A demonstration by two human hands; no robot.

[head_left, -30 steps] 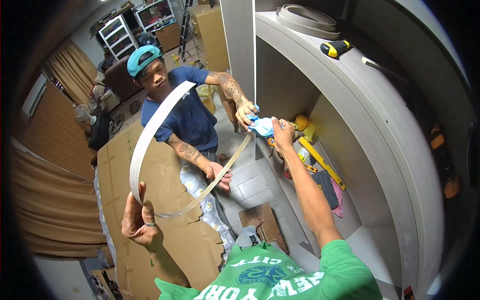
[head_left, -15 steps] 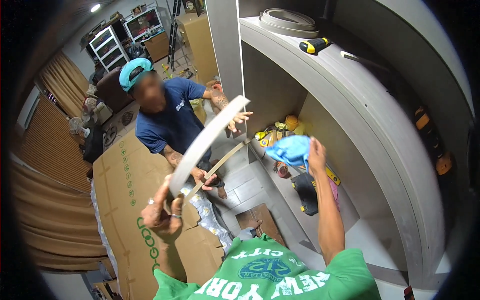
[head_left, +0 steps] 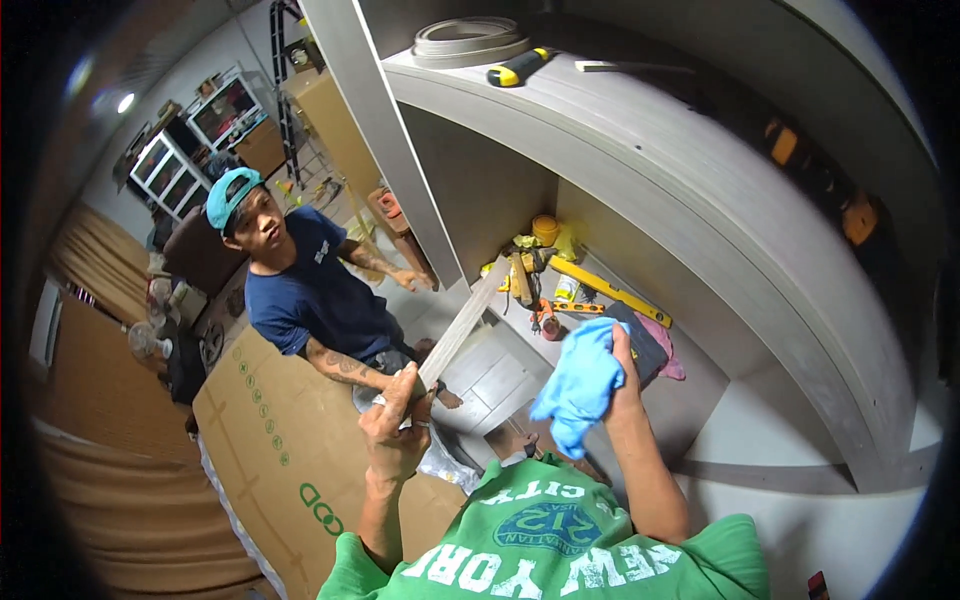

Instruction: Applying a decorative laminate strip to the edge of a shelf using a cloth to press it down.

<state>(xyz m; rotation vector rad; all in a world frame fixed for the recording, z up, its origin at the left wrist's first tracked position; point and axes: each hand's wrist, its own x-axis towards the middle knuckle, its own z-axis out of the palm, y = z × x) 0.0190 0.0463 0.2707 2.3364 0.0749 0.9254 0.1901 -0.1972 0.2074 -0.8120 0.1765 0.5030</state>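
Note:
My left hand (head_left: 395,430) is closed around the near end of a flat, wood-grained edging strip (head_left: 466,328), which slants up and away toward the cabinet. In my right hand (head_left: 625,385) is a crumpled blue cloth (head_left: 578,385), hanging down from the fingers in front of the lower shelf. On the cabinet's curved upper shelf (head_left: 620,110) lie a coil of grey edging (head_left: 470,42), a yellow and black utility knife (head_left: 518,67) and a thin pale stick (head_left: 632,67).
A co-worker in a blue shirt (head_left: 310,280) stands at the left, one arm reaching toward the cabinet's side panel (head_left: 385,150). Tools, including a yellow spirit level (head_left: 612,293), lie on the lower shelf. Cardboard (head_left: 290,420) spreads at left; a ladder (head_left: 285,80) stands behind.
The strip has swung from arching up before the co-worker to pointing at the cabinet. The cloth has dropped lower, and the co-worker's hands have drawn back from the strip. The view has shifted.

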